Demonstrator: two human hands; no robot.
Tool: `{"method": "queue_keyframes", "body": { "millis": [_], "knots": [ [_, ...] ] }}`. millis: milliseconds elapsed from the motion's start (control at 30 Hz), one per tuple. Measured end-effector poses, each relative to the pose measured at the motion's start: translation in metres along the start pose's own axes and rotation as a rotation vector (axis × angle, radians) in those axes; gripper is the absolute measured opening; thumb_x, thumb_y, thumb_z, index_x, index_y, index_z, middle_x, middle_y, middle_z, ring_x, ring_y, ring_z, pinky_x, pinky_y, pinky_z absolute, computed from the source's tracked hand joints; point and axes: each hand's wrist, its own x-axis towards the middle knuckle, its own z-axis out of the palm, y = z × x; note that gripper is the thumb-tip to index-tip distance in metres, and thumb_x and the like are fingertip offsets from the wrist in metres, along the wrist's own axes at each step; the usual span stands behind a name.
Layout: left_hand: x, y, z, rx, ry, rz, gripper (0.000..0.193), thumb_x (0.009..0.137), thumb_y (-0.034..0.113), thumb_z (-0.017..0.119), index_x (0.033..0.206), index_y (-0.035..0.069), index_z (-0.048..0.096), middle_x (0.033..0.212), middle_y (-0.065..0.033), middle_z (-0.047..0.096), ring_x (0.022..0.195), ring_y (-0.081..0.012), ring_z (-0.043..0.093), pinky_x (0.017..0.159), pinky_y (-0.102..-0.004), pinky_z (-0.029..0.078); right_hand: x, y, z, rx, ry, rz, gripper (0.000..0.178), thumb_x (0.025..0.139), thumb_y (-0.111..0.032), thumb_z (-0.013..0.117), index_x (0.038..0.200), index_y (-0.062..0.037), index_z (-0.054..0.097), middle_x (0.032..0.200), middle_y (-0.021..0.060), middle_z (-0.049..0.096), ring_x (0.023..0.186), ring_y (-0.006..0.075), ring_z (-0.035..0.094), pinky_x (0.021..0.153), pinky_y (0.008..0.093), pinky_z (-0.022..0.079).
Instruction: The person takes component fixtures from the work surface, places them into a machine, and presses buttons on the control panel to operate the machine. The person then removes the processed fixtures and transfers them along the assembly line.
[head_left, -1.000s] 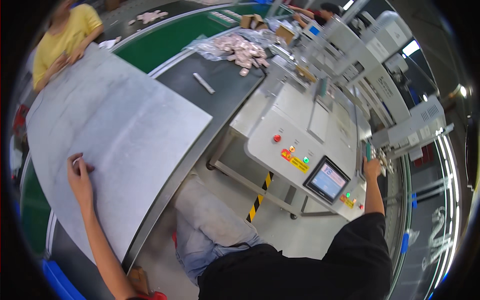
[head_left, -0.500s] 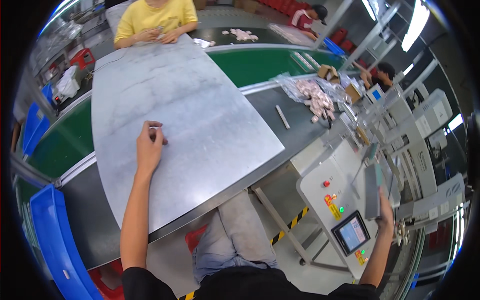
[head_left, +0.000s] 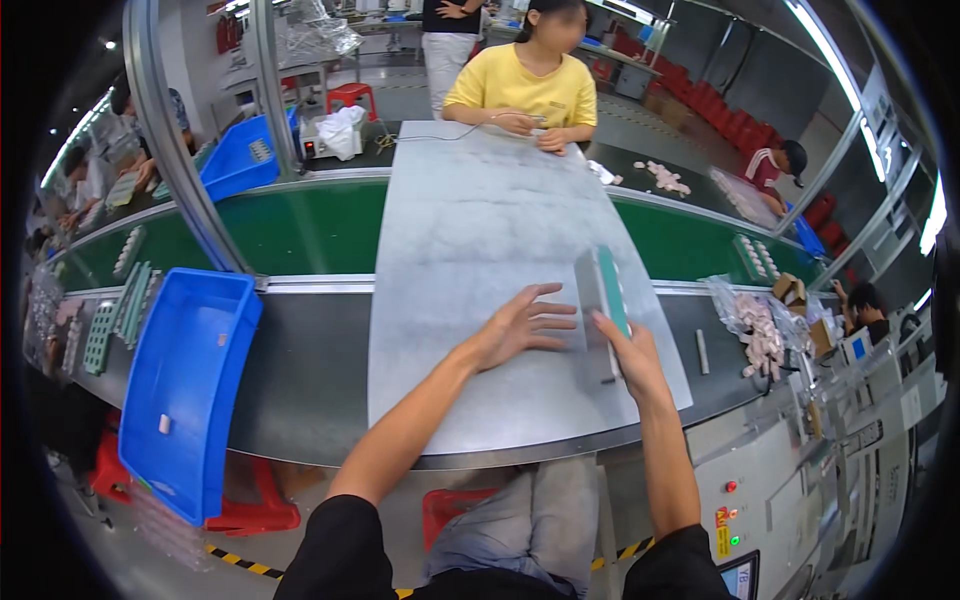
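Note:
A slim rectangular fixture (head_left: 603,300), grey on its broad face and green along one side with small white bits, is upright over the marble-patterned sheet (head_left: 480,395). My right hand (head_left: 640,362) grips its lower right part, thumb lying along the green side. Motion smears it a little, so the fixture's exact kind is unclear. To its left is my left hand (head_left: 518,328), fingers spread and holding nothing, a small gap short of the grey face.
A blue bin (head_left: 190,350) stands at left with small pale pieces inside. Green trays (head_left: 100,338) lie beyond it. At right are a narrow light bar (head_left: 702,352), piled pink pieces (head_left: 762,335) and a machine panel (head_left: 770,480). Across the sheet sits a person in yellow (head_left: 530,90).
My view has turned left from the machine. My right hand has brought the fixture from beside the panel to over the sheet. My left hand's curled fingers have spread.

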Motion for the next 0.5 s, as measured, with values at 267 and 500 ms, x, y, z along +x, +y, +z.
{"method": "queue_keyframes", "body": {
  "millis": [267, 500],
  "knots": [
    [0.007, 0.012, -0.020, -0.120, 0.238, 0.178, 0.056, 0.106, 0.049, 0.048, 0.141, 0.007, 0.048, 0.141, -0.0119, 0.058, 0.121, -0.0258, 0.062, 0.107, -0.0463, 0.048, 0.027, -0.022, 0.125, -0.696, 0.273, -0.441, 0.087, 0.078, -0.035, 0.083, 0.141, 0.0112, 0.044, 0.123, 0.0285, 0.054, 0.115, 0.0429, 0.049, 0.096, 0.0504, 0.044],
    [0.011, 0.013, -0.020, 0.104, 0.450, 0.227, 0.050, 0.093, 0.019, 0.073, 0.132, 0.003, 0.046, 0.122, -0.0165, 0.065, 0.104, -0.0263, 0.069, 0.084, -0.0430, 0.064, 0.004, 0.008, 0.099, -0.322, 0.037, -0.584, 0.097, 0.071, -0.021, 0.090, 0.151, -0.0002, 0.039, 0.136, 0.0189, 0.048, 0.122, 0.0365, 0.048, 0.103, 0.0454, 0.044]
  ]
}}
